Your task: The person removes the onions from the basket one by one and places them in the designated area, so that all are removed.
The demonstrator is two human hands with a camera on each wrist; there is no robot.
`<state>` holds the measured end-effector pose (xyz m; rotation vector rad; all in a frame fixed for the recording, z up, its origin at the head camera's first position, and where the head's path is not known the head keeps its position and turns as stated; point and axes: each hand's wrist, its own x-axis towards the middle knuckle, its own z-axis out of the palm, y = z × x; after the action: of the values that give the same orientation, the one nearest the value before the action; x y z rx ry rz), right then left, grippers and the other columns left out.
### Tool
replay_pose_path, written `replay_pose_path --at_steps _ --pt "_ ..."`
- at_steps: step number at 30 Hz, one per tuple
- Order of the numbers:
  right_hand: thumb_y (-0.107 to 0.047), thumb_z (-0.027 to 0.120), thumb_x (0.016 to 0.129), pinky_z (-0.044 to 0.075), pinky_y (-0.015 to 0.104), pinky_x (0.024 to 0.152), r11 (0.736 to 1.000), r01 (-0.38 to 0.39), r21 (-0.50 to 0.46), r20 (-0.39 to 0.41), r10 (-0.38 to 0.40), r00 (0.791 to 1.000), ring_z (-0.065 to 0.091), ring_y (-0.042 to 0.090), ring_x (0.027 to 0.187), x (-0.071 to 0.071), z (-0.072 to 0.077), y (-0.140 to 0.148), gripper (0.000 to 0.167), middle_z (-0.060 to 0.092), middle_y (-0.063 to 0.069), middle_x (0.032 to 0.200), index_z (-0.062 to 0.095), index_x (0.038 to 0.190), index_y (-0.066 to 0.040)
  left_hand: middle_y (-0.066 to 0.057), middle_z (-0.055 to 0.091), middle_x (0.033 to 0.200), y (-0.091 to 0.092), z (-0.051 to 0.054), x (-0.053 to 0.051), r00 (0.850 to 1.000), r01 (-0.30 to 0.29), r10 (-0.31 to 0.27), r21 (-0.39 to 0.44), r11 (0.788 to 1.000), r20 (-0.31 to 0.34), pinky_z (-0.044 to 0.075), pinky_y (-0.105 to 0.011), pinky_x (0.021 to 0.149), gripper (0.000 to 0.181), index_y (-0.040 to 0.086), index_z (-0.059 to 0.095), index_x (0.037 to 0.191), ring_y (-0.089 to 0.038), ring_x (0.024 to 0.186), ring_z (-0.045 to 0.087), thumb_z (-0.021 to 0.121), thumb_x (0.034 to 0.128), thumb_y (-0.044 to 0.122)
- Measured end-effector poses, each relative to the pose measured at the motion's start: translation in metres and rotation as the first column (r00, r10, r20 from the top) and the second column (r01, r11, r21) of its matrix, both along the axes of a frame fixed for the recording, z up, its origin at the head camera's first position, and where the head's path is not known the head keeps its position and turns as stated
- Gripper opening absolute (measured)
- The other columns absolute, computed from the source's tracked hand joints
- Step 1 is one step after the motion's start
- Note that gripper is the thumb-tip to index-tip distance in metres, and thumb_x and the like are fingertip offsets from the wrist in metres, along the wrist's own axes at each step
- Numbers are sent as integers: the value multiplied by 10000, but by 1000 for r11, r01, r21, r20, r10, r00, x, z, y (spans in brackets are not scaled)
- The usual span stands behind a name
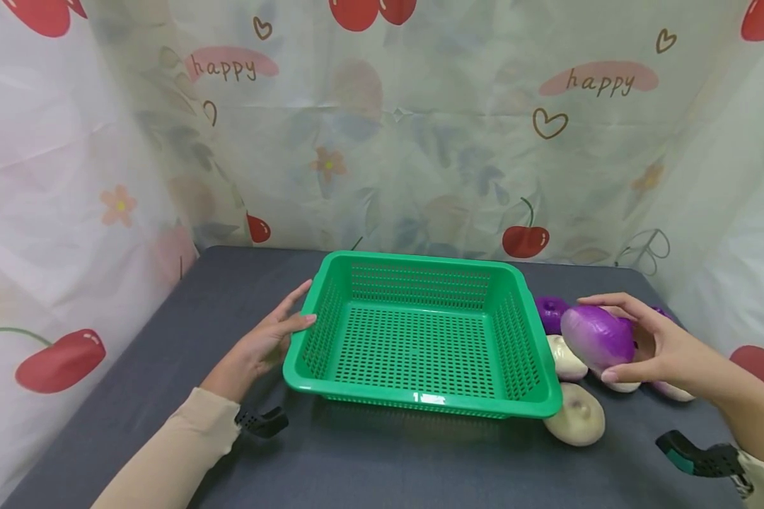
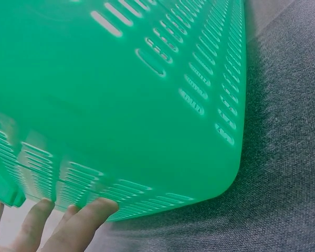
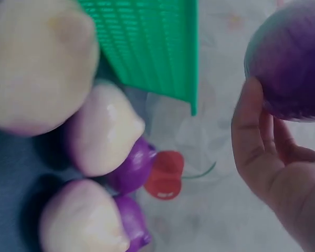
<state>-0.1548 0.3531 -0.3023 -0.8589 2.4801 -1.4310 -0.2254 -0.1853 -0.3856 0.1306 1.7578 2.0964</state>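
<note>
A green perforated plastic basket point(image 1: 414, 353) lies in front of me on the dark table. At its left rim is my left hand point(image 1: 264, 346), the thumb over the edge and the fingers point(image 2: 84, 223) against the outer wall in the left wrist view. My right hand point(image 1: 665, 346) grips a purple-and-white turnip point(image 1: 598, 336) between thumb and fingers, just right of the basket and above other turnips. Among these are a purple one point(image 1: 550, 313), a pale one point(image 1: 566, 359) and a cream one point(image 1: 575, 416) by the basket's near right corner. Others are partly hidden by the right hand.
The dark grey cloth point(image 1: 388, 466) covers the table. Printed curtains point(image 1: 407, 162) with cherries and "happy" lettering hang behind and at both sides. Several turnips, such as a pale one point(image 3: 102, 128), sit close together along the basket's right side.
</note>
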Motion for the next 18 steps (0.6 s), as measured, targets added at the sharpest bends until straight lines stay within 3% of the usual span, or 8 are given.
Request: replay_pose_path --at_steps 7,12,14,18 --pt "199 671 752 572 279 704 988 154 -13 3 -154 988 546 12 1055 18 -32 32 894 308 -108 1376 290 1495 -122 -165 265 1532 0 0 0 1000 1 -1 -4 1000 -6 527 -424 858 774 379 98 1549 -226 1140 587 575 980 162" --pt "264 632 737 562 261 697 982 154 -110 35 -151 988 561 4 1044 29 -53 51 931 297 -127 1422 271 1507 -114 -144 282 1528 1 0 0 1000 -11 11 2 1000 9 527 -431 861 773 390 119 1543 -245 1164 574 584 974 152" --pt "264 628 743 561 266 688 981 167 -99 31 -165 986 575 0 1028 33 -60 55 926 323 -152 1426 270 1507 -118 -140 296 1520 1 0 0 1000 -18 17 4 1000 12 531 -430 854 768 393 130 1540 -246 1154 582 585 972 147" --pt "202 673 759 552 248 670 964 263 35 -13 -262 965 558 -46 994 41 -74 62 914 316 -235 1373 271 1506 -137 -165 282 1525 1 0 0 1000 -10 10 -1 1000 -2 534 -428 850 773 380 115 1546 -244 1138 594 582 975 153"
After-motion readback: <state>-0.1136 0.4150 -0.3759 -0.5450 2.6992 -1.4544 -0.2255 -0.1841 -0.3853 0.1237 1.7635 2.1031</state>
